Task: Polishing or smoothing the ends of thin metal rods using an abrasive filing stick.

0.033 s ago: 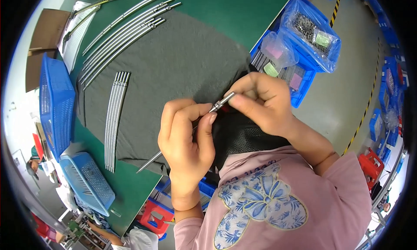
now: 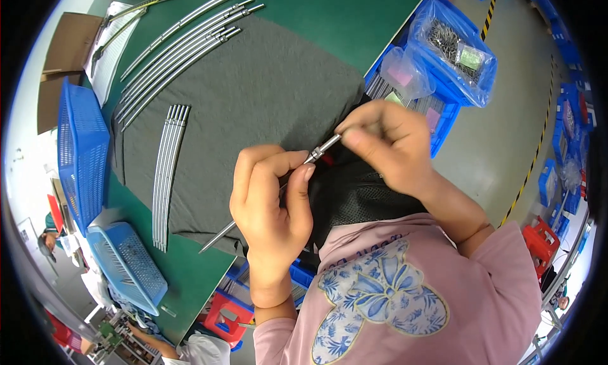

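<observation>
My left hand [image 2: 269, 203] is closed around a thin metal rod [image 2: 218, 236], thumb and forefinger pinching it just below a ringed collar near its upper end. The rod slants from lower left to upper right, and the palm hides its middle. At the upper tip, the thumb and forefinger of my right hand [image 2: 389, 146] pinch the bare end. Left of my hands, a bundle of several similar rods [image 2: 168, 175] lies side by side on a dark grey cloth [image 2: 253, 86]. More rods with collars [image 2: 183, 48] are spread at the far left of the cloth.
A green table [image 2: 316, 16] carries the cloth. Blue plastic baskets [image 2: 82, 149] stand along its left side. On the right, a blue bin [image 2: 465, 92] holds a clear bag of small metal parts [image 2: 446, 38], with rods in a bin beside it. Another person's arm [image 2: 155, 343] shows at lower left.
My right hand has shifted slightly up and to the right along the rod, so more of its bare tip shows. My left hand and the rod have barely moved.
</observation>
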`<state>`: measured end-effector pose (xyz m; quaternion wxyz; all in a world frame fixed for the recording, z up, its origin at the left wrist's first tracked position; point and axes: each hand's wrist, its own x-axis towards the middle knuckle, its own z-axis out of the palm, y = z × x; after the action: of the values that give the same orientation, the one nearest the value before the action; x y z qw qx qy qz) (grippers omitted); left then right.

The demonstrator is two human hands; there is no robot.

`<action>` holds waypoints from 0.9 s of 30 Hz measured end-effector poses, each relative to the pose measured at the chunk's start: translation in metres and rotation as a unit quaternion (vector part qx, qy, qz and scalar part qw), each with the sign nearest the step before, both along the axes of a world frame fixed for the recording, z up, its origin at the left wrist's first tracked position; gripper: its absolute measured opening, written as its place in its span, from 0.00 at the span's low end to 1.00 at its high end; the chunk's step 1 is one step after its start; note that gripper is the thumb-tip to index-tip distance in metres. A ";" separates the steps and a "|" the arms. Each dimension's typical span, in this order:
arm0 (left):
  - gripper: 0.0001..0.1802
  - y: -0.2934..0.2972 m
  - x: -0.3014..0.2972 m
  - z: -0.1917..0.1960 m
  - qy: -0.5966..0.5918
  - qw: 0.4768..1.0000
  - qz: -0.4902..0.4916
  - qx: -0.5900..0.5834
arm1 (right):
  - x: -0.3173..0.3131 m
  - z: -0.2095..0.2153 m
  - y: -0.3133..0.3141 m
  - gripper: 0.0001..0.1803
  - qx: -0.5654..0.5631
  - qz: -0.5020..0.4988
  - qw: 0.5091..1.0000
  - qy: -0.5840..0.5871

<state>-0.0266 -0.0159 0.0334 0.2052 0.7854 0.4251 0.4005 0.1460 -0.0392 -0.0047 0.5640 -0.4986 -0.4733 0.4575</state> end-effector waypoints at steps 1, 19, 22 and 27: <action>0.07 0.000 0.001 -0.002 0.000 1.000 0.002 0.004 | 0.005 -0.006 0.001 0.06 0.005 -0.069 0.997 0.027; 0.09 0.009 0.012 -0.032 0.054 0.994 0.065 0.070 | -0.009 0.008 -0.021 0.15 -0.164 0.089 0.982 -0.014; 0.10 0.008 0.012 -0.032 0.051 0.995 0.066 0.058 | -0.013 0.007 -0.019 0.15 -0.150 0.079 0.986 -0.009; 0.11 0.008 0.013 -0.033 0.036 0.995 0.069 0.065 | -0.016 0.005 -0.018 0.15 -0.147 0.070 0.986 -0.020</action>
<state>-0.0133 -0.0084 0.0001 0.1097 0.7801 0.4582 0.4117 0.1299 -0.0572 0.0008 0.4418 -0.5506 -0.4456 0.5505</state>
